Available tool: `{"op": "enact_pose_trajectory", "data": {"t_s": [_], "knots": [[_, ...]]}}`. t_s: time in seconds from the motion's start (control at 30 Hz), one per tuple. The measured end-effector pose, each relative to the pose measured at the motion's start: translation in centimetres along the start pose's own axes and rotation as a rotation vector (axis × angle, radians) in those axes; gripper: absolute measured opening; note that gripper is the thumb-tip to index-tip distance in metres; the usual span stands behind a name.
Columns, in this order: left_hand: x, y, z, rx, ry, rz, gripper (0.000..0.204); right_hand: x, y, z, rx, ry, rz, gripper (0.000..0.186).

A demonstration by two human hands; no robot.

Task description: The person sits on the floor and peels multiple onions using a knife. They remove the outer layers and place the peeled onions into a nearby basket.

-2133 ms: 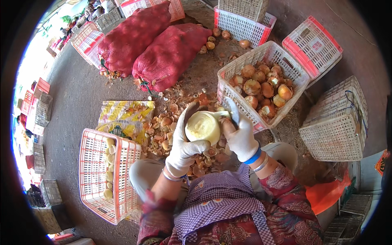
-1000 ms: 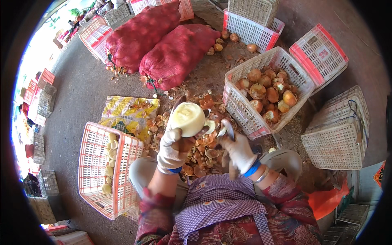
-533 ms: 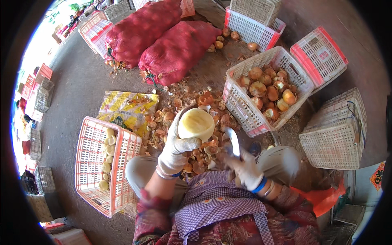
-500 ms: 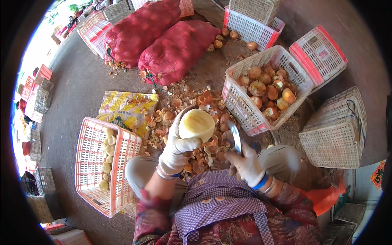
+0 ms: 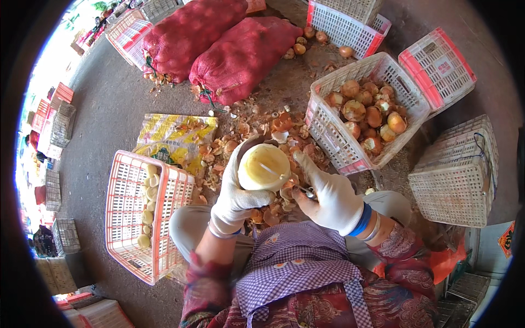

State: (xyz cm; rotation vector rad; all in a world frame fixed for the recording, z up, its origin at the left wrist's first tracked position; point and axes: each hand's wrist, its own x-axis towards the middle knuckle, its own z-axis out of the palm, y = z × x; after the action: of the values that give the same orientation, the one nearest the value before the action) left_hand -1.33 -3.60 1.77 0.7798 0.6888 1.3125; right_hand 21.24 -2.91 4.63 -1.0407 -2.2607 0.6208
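At the far left, stacked crates are standing along the pavement. Nearer in, a pink-rimmed crate is holding pale peeled onions, which are lying in a row along its inner right side. Just beyond it, a yellow-and-white printed sheet is lying flat, with scraps of skin resting on it. Two full red mesh sacks are lying side by side farther off.

The gloved left hand is gripping a peeled onion from its left side and below; the onion's pale cut face is turning upward. The onion is being held above the person's lap and the heap of onion skins. The gloved right hand is closing around a small knife, mostly hidden by the fingers, just beside the onion. A thin light line is crossing the cut face; whether it is blade or cut cannot be determined.

Farther right, a white crate is holding brown-skinned onions. Beyond it, a red-edged crate is leaning, and a greyish crate is standing nearer the person.
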Motion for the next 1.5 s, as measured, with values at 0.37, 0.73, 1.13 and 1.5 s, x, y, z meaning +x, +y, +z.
{"op": "enact_pose_trajectory", "data": {"t_s": [0.37,0.73,1.13,1.5], "knots": [[0.6,0.0,-0.2,0.069,0.055,-0.087,0.109,1.4,0.7,1.6,-0.077,-0.06,-0.094,0.094],[0.6,-0.9,0.2,0.132,0.158,-0.089,0.098,1.9,2.2,3.4,-0.229,-0.023,-0.082,0.08],[0.3,-1.4,0.7,0.052,0.104,-0.137,0.093,1.9,3.7,3.9,-0.31,-0.055,-0.08,0.077],[0.1,-2.3,1.2,0.159,0.146,-0.092,0.089,1.7,4.7,4.9,-0.344,-0.01,-0.017,0.105]]}}
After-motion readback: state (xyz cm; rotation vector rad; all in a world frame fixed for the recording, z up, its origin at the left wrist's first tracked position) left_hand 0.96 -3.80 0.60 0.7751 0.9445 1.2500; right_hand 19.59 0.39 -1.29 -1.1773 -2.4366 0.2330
